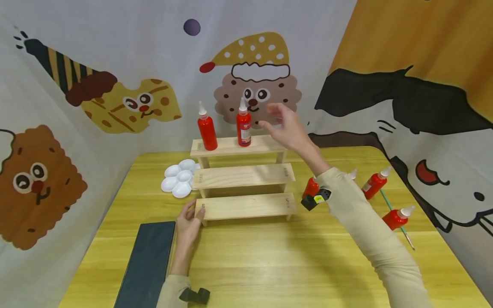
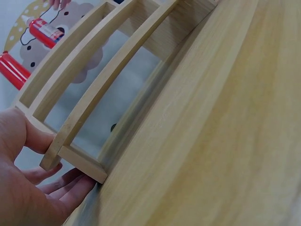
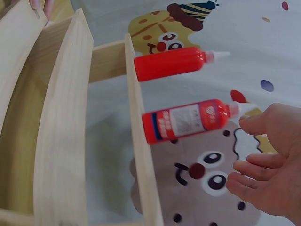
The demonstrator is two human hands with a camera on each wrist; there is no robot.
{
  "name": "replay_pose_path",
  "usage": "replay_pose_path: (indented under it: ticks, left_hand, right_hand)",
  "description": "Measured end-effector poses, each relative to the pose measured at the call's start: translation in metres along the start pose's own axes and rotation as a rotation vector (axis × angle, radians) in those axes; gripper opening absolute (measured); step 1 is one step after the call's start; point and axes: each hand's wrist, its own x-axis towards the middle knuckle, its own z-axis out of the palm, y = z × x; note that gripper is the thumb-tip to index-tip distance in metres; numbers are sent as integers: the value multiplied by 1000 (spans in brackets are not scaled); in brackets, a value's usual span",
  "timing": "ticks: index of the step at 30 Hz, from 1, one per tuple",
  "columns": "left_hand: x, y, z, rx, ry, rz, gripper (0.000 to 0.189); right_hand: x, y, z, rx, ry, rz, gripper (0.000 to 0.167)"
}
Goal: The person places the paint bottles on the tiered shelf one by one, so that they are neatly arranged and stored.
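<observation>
A three-step wooden rack (image 1: pixel 246 207) stands on the table, its top step bearing two red paint bottles with white nozzle caps. One bottle (image 1: pixel 207 131) is at the left end; the labelled bottle (image 1: pixel 244 128) stands upright near the middle. My left hand (image 1: pixel 188 226) grips the left end of the lowest step, thumb on top and fingers at its side, as the left wrist view shows. Just right of the labelled bottle, my right hand (image 1: pixel 286 128) is raised with fingers spread and nothing in them. In the right wrist view its thumb (image 3: pixel 254 123) is close to the white nozzle.
A white flower-shaped palette (image 1: pixel 180 177) lies left of the rack, partly behind it. A dark flat case (image 1: pixel 148 261) is at the front left. On the right are more red bottles (image 1: pixel 374 185), one lying over a green paintbrush (image 1: pixel 408 238). A printed curtain surrounds the table.
</observation>
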Motion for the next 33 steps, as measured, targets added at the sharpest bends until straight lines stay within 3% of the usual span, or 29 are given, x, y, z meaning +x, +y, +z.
replay_pose_path:
  ticks: [14,25,33]
  left_hand:
    - [-1,0,-1,-2,-6,-11,48]
    - [-1,-2,-2,4,-3,-8,47]
    - [-1,-2,-2,13,-11,-1,47]
  right_hand:
    - [-35,13,-54,-95,95,-39,56]
    - [-72,30,-88,-171,188,40,53]
    - [-98,42,-112,-190,204,124,60]
